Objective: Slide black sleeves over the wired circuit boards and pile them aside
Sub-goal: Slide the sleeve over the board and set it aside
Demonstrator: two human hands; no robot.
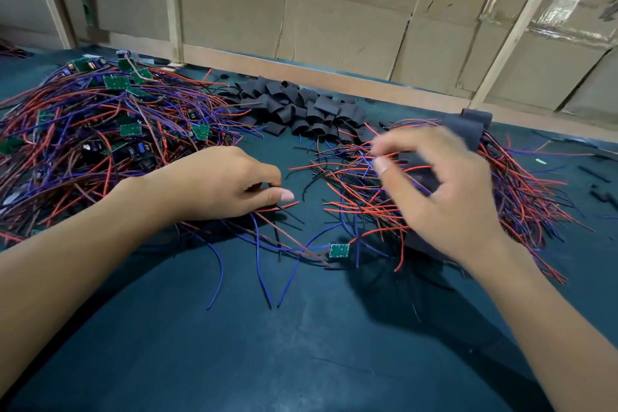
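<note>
A lone bare circuit board (339, 250) lies on the bench (234, 344) between the hands, nearer the right hand (444, 191), its wires trailing left toward the left hand (230, 182), whose grip pinches their ends. The right grip is blurred, apparently loose and empty. Sleeves (301, 109) heap behind: dozens, uncountable; finished bundles (521, 184) far right.

Dim even light; right hand (444, 197) motion-blurred (edges bowed).

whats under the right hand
Red, blue and black wires of the sleeved pile fan out beneath the right hand. Dark sleeves show around it; whatever lies directly beneath the palm is covered.
</note>
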